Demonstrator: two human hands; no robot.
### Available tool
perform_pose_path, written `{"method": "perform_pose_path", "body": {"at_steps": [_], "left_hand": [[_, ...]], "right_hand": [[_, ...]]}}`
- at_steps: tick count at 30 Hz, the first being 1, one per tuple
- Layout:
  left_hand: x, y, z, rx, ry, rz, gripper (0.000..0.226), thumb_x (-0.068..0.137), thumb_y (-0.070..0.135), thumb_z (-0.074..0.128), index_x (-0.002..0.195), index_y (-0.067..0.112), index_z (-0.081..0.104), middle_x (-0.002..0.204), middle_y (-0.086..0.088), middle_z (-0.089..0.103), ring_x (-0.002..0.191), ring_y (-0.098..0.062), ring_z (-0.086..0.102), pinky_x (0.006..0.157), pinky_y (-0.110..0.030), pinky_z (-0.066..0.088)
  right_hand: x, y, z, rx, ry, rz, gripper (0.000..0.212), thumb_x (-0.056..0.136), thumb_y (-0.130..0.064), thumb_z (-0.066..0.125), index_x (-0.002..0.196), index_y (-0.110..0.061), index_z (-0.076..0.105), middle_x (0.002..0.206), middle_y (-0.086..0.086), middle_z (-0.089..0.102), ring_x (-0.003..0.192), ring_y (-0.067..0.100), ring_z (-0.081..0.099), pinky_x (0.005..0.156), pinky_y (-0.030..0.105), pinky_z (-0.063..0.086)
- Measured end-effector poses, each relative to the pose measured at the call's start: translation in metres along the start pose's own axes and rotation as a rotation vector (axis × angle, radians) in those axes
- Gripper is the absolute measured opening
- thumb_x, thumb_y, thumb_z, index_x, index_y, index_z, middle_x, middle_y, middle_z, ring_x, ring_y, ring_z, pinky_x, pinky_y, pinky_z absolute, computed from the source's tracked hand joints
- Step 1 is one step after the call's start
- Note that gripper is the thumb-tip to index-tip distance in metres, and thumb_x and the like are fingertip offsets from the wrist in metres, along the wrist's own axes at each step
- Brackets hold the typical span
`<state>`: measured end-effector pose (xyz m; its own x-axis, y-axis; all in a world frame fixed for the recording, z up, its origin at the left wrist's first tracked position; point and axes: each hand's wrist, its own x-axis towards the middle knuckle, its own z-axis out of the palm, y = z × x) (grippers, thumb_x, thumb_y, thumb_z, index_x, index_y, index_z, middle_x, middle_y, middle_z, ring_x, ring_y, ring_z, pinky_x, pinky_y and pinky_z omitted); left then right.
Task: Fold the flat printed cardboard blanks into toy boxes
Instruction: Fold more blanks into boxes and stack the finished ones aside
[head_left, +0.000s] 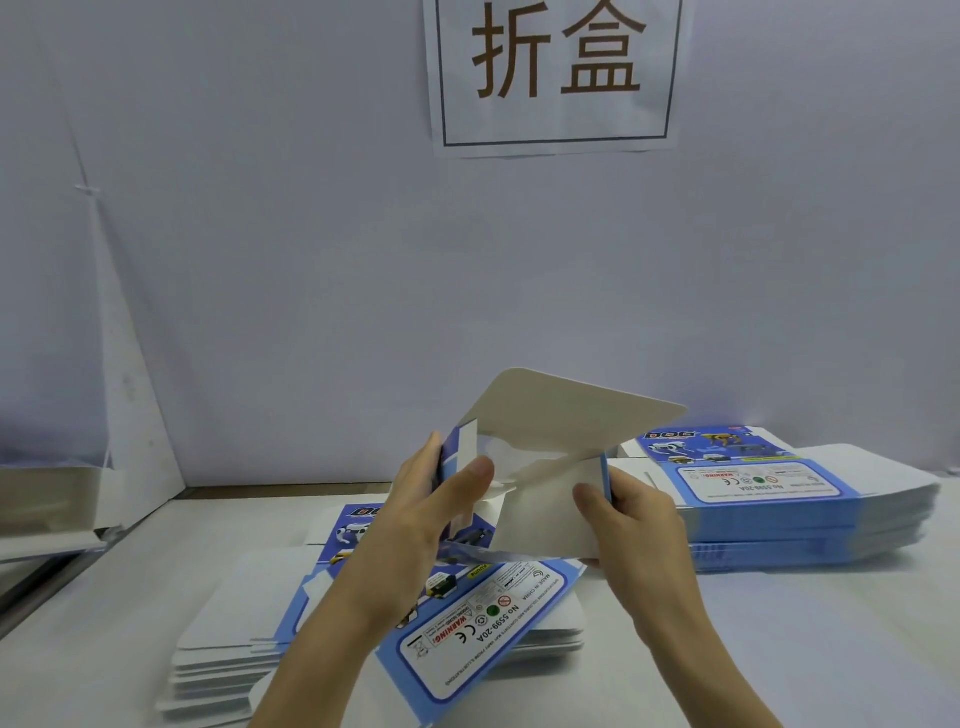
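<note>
A partly opened cardboard box blank (550, 436), blue print outside and white inside, is held up over the table with its open end toward me. My left hand (436, 499) grips its left wall, thumb pressing on an inner flap. My right hand (628, 514) grips the right wall, thumb inside on the white panel. A large rounded flap sticks up at the back. Beneath my hands lies a stack of flat printed blanks (467, 623). A second, taller stack of blanks (779, 509) sits to the right.
The white table (805, 649) runs to a pale wall with a paper sign (556, 73) bearing large characters. A white angled board and tray edge (62, 509) stand at the left.
</note>
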<state>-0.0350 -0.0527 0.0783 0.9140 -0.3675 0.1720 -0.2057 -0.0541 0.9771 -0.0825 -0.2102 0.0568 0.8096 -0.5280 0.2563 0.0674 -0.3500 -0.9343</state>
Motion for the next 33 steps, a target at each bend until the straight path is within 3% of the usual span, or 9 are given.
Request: {"method": "perform_pose_path", "body": {"at_steps": [3,6,9,12,16,20,22,28,33], "left_hand": [[-0.004,0.001,-0.001,0.046,0.025,-0.01,0.02,0.092,0.029,0.051,0.11,0.034,0.046,0.133,-0.006,0.05,0.081,0.0,0.06,0.053,-0.006,0.047],[-0.016,-0.003,-0.002,0.083,0.023,0.038,0.035,0.082,0.041,0.057,0.114,0.04,0.045,0.121,0.002,0.056,0.08,-0.003,0.067,0.054,-0.01,0.049],[-0.018,-0.01,0.003,0.365,0.319,0.181,0.023,0.1,0.014,0.042,0.106,0.036,0.047,0.086,0.004,0.06,0.063,0.006,0.06,0.047,-0.006,0.041],[-0.016,-0.012,0.004,0.545,0.496,0.218,0.018,0.102,0.019,0.036,0.095,0.03,0.047,0.067,0.009,0.053,0.052,-0.004,0.051,0.046,-0.009,0.039],[-0.016,-0.014,0.002,0.661,0.495,0.23,0.026,0.103,0.028,0.03,0.11,0.019,0.054,0.078,0.0,0.063,0.061,-0.006,0.054,0.048,-0.011,0.04],[-0.02,-0.01,0.011,0.659,0.53,0.334,0.042,0.099,0.033,0.029,0.13,0.016,0.053,0.081,0.003,0.063,0.066,-0.008,0.057,0.054,-0.01,0.04],[-0.021,-0.008,0.012,0.701,0.508,0.357,0.051,0.094,0.044,0.026,0.134,0.021,0.048,0.099,0.002,0.069,0.079,-0.008,0.06,0.059,-0.011,0.04],[-0.019,-0.01,0.008,0.762,0.489,0.343,0.043,0.101,0.03,0.036,0.142,0.023,0.046,0.093,0.004,0.066,0.068,-0.004,0.056,0.058,-0.01,0.042],[-0.02,-0.008,0.006,0.781,0.546,0.38,0.041,0.098,0.025,0.042,0.137,0.014,0.053,0.088,-0.005,0.068,0.063,-0.008,0.053,0.05,-0.012,0.037]], "right_hand": [[0.001,0.001,0.001,0.004,0.002,0.0,0.02,0.094,-0.012,0.053,0.093,0.006,0.062,0.092,0.026,0.064,0.078,0.041,0.058,0.072,0.06,0.051],[0.001,0.004,0.002,-0.003,-0.016,-0.013,0.018,0.095,-0.014,0.053,0.092,0.0,0.064,0.091,0.022,0.065,0.08,0.031,0.059,0.076,0.055,0.053],[-0.004,0.005,0.005,-0.039,-0.048,-0.114,0.027,0.096,-0.013,0.051,0.074,-0.02,0.064,0.074,0.002,0.065,0.066,0.001,0.055,0.054,0.018,0.045],[-0.008,0.002,0.006,0.039,-0.098,-0.164,0.032,0.095,-0.014,0.053,0.07,-0.031,0.063,0.067,-0.01,0.066,0.068,-0.006,0.056,0.051,0.011,0.043],[-0.006,0.001,0.003,0.085,-0.055,-0.169,0.031,0.095,-0.018,0.053,0.066,-0.026,0.06,0.062,-0.009,0.062,0.064,0.011,0.054,0.053,0.017,0.041],[-0.005,0.004,0.003,0.039,0.039,-0.194,0.03,0.098,-0.01,0.048,0.068,-0.007,0.053,0.058,-0.002,0.047,0.055,0.001,0.042,0.047,0.015,0.033],[-0.005,0.001,0.001,0.101,-0.003,-0.183,0.026,0.097,-0.013,0.052,0.073,-0.02,0.06,0.064,-0.008,0.057,0.059,-0.002,0.05,0.049,0.012,0.039],[-0.003,0.003,0.0,0.168,-0.035,-0.095,0.046,0.095,-0.007,0.049,0.128,-0.038,0.046,0.099,-0.002,0.064,0.084,0.018,0.059,0.072,0.027,0.053],[-0.005,0.0,-0.002,0.138,-0.004,-0.152,0.029,0.091,-0.001,0.052,0.089,-0.03,0.055,0.086,-0.007,0.062,0.074,0.005,0.056,0.053,0.006,0.044]]}}
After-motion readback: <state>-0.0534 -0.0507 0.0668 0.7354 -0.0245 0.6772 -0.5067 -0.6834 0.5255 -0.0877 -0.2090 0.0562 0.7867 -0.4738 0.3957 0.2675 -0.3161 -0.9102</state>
